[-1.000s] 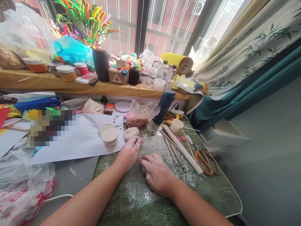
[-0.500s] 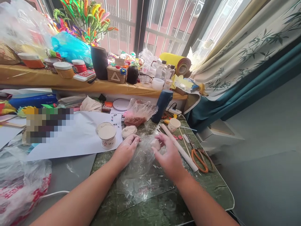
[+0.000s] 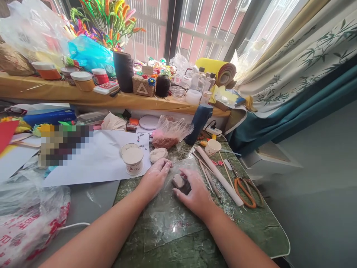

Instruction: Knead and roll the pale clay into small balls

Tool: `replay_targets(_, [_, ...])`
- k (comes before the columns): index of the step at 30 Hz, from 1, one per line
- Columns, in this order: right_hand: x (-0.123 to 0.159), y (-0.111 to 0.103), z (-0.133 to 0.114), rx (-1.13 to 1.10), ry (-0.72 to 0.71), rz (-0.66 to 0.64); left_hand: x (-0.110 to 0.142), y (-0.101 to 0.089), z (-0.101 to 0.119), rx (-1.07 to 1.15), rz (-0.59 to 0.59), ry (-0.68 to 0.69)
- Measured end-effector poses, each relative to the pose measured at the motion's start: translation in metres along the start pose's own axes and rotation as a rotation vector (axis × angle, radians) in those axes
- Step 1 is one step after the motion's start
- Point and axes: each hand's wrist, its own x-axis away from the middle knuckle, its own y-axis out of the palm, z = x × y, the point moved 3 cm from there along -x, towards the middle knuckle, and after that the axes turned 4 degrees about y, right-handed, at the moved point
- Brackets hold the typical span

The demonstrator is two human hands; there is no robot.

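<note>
A pale lump of clay (image 3: pixel 178 181) is on the clear plastic sheet (image 3: pixel 164 227), low over the green table. The curved thumb and fingers of my right hand (image 3: pixel 196 191) close round the lump, with dark shadow under the palm. My left hand (image 3: pixel 156 176) pinches the sheet's far left edge, its fingertips together. Just beyond my left hand lies a larger piece of pale clay (image 3: pixel 158 155). To its left, a paper cup (image 3: pixel 134 167) topped with a pale disc stands on white paper (image 3: pixel 83 163).
Right of the sheet lie a rolling pin (image 3: pixel 220 176), thin sticks (image 3: pixel 206 175) and orange-handled scissors (image 3: pixel 245 193). Behind them stands another paper cup (image 3: pixel 212 147). A bag of brown clay (image 3: pixel 167 137) and a dark blue cylinder (image 3: pixel 198 124) are at the back. A plastic bag (image 3: pixel 30 219) lies left.
My right hand has lowered the clay lump onto the sheet and turned more palm-down. Several thin sticks beside the rolling pin have come into sight. The whole view has shifted slightly.
</note>
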Motion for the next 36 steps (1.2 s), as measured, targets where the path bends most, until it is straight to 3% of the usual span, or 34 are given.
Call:
replay_targets(3, [-0.001,0.003,-0.003,0.009,-0.001,-0.029,0.0,0.0,0.002,-0.008,-0.002,-0.008])
replay_targets(6, [-0.005,-0.01,-0.01,-0.042,-0.02,0.005,0.0,0.0,0.003,-0.014,0.0,-0.016])
replay_targets(8, [-0.008,-0.028,-0.018,-0.062,-0.031,0.079,0.001,0.0,0.004,-0.015,0.004,-0.013])
replay_targets(12, [-0.011,-0.062,-0.03,-0.125,-0.057,0.352,0.001,0.0,0.003,-0.02,0.006,-0.023])
replay_targets(14, [-0.011,-0.058,-0.028,-0.137,-0.094,0.344,0.001,0.0,0.001,-0.008,0.003,-0.03])
replay_targets(18, [-0.009,-0.025,-0.009,0.009,-0.112,0.068,0.001,0.0,0.001,0.016,0.008,-0.011])
replay_targets(22, [-0.004,-0.015,0.009,0.011,-0.024,0.16,0.001,0.001,0.003,0.01,0.008,-0.009])
replay_targets(26, [-0.011,-0.019,0.009,-0.046,-0.004,0.112,0.001,0.002,0.003,0.022,0.012,-0.047])
replay_targets(29, [-0.04,-0.04,-0.013,-0.09,-0.009,0.164,0.001,0.003,0.002,0.094,0.053,-0.058])
replay_targets(33, [-0.09,-0.074,-0.065,-0.145,-0.193,0.337,0.007,-0.004,0.008,0.334,0.299,0.036])
replay_targets(36, [-0.107,-0.06,-0.081,-0.111,-0.226,0.415,0.015,-0.011,0.015,0.366,0.431,0.123])
